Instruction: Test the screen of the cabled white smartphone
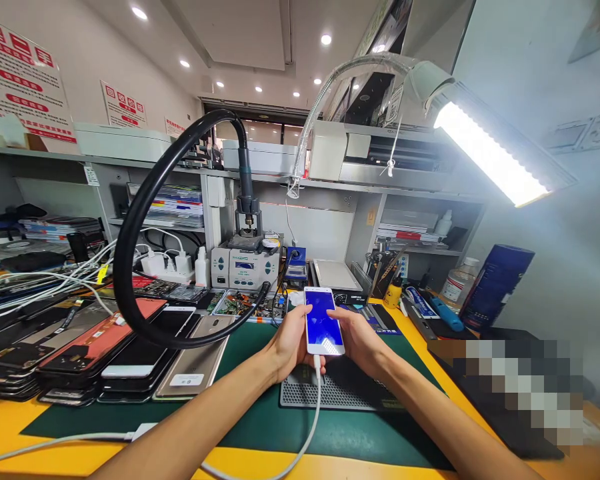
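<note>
A white smartphone (325, 323) with a lit blue screen is held upright, tilted toward me, above the work mat. My left hand (294, 333) grips its left side, thumb at the screen's edge and fingers behind and below it. From the right, my right hand (357, 333) is closed at the phone with its thumb over the screen; its other fingers are mostly hidden behind. A white charging cable (316, 407) is plugged into the phone's bottom edge and curves down toward the table's front. Under the hands lies a grey perforated pad (300, 395) on the green mat (260, 427).
Stacked phones and phone parts (150, 360) fill the left side. A thick black hose (123, 227) loops over them from the hot-air station (245, 267). A lit lamp (490, 153) hangs at upper right. A parts tray (230, 310), bottle (459, 283) and blue box (497, 287) stand behind.
</note>
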`<act>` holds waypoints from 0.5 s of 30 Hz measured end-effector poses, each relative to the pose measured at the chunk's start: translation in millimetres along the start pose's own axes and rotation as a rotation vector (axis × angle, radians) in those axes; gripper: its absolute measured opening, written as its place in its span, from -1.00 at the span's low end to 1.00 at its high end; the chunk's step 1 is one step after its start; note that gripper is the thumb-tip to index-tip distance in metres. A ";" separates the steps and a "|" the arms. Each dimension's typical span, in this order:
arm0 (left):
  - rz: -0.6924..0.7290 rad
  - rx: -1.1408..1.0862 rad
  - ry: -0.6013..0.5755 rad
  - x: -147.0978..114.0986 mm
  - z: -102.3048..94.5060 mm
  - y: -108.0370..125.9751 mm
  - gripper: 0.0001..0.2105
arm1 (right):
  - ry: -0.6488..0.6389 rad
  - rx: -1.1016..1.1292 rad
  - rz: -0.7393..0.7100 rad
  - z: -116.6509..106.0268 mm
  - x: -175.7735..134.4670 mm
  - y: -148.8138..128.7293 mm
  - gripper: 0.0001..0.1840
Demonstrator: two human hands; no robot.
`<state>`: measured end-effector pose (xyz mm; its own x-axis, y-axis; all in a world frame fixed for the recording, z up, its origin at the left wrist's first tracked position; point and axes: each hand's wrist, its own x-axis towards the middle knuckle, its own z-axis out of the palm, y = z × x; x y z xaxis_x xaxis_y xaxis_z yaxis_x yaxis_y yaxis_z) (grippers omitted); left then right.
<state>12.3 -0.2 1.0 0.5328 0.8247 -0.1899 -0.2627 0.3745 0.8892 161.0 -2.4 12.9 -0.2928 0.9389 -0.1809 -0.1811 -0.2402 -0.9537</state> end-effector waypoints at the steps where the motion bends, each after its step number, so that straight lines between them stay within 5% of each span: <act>1: -0.001 0.003 0.001 0.2 0.0 0.2 -0.50 | 0.016 0.005 0.010 0.2 -0.2 -0.5 -0.74; 10: 0.096 0.108 0.144 1.7 3.5 -6.0 -0.78 | -0.003 0.031 0.027 2.0 0.5 -4.7 -0.66; 15: 0.118 0.125 0.125 -2.5 5.3 -5.3 -0.71 | -0.020 0.034 0.026 -0.1 2.8 -2.7 -0.63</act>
<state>16.6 -6.5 -1.0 0.3983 0.9087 -0.1248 -0.2117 0.2234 0.9515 160.8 1.0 15.0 -0.3168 0.9270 -0.2006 -0.2051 -0.2735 -0.9398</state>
